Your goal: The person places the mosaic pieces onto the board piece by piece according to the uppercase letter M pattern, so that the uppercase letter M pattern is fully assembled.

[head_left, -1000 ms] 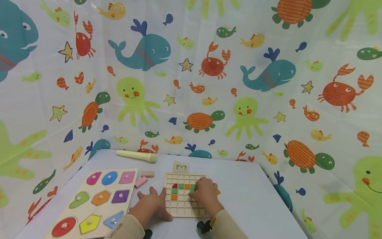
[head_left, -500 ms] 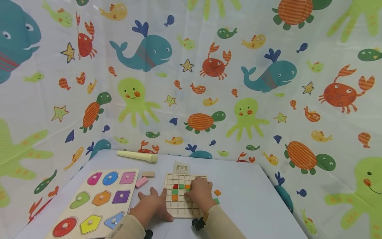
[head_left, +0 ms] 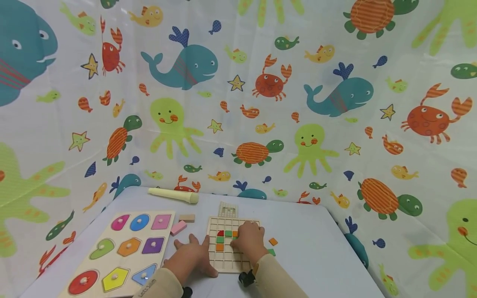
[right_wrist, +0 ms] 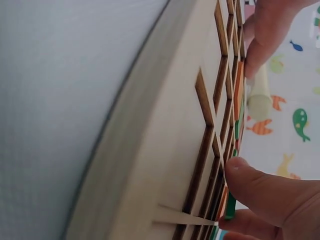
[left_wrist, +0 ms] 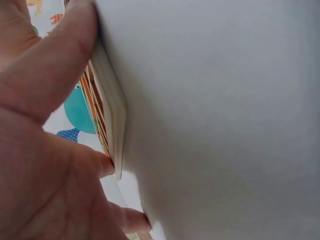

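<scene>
A wooden grid board [head_left: 227,265] lies on the table, several red, green and orange tiles set in its cells. My left hand [head_left: 191,254] rests against the board's left edge with its fingers spread, as the left wrist view shows along the board's side [left_wrist: 116,117]. Over the right half of the board, my right hand [head_left: 250,242] pinches a green tile [right_wrist: 230,206] between thumb and finger, tilted on edge close over the grid. A red tile [head_left: 221,233] and an orange tile [head_left: 220,247] sit in cells left of that hand.
A loose orange tile [head_left: 273,241] and a green tile [head_left: 271,252] lie right of the board. On the left is a knobbed shape puzzle [head_left: 124,265], with a pink block [head_left: 179,227] and a tan block [head_left: 187,218] nearby. A cream microphone-shaped object [head_left: 173,195] lies behind.
My right hand has shifted left over the board with the green tile, uncovering the loose orange and green tiles at the right. My left hand stays at the board's edge.
</scene>
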`<state>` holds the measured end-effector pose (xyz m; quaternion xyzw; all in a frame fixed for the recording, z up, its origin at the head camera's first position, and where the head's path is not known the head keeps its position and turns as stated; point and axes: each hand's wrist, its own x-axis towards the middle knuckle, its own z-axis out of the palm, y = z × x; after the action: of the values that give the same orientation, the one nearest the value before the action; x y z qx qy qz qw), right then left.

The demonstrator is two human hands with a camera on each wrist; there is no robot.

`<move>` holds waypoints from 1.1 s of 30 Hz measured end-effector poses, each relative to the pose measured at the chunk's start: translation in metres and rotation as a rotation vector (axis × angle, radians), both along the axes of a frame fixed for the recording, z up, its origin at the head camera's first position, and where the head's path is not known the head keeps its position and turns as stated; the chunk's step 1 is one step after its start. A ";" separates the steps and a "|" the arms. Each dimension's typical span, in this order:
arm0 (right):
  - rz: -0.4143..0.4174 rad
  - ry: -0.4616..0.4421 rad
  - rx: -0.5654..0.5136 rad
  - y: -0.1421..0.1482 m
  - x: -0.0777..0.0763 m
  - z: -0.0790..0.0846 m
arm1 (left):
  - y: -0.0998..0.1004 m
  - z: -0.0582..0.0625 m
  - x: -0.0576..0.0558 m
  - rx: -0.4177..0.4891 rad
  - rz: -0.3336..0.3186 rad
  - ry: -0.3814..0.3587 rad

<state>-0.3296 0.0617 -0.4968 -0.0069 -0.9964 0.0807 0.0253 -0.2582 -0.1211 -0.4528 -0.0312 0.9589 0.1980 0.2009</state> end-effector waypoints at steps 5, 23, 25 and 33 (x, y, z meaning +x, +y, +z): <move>-0.009 -0.016 -0.001 -0.002 -0.001 0.002 | -0.002 0.000 0.000 0.003 0.004 -0.002; 0.030 0.029 0.022 -0.005 0.006 0.003 | 0.000 -0.008 -0.005 -0.011 0.014 0.009; 0.043 0.041 0.017 -0.006 0.006 0.003 | 0.000 -0.007 -0.005 -0.015 0.015 0.011; 0.025 0.022 0.028 -0.005 0.012 0.006 | 0.000 -0.003 -0.002 -0.006 0.018 0.009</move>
<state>-0.3178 0.0567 -0.4907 0.0069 -0.9971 0.0672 0.0352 -0.2599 -0.1214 -0.4560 -0.0394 0.9600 0.1972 0.1947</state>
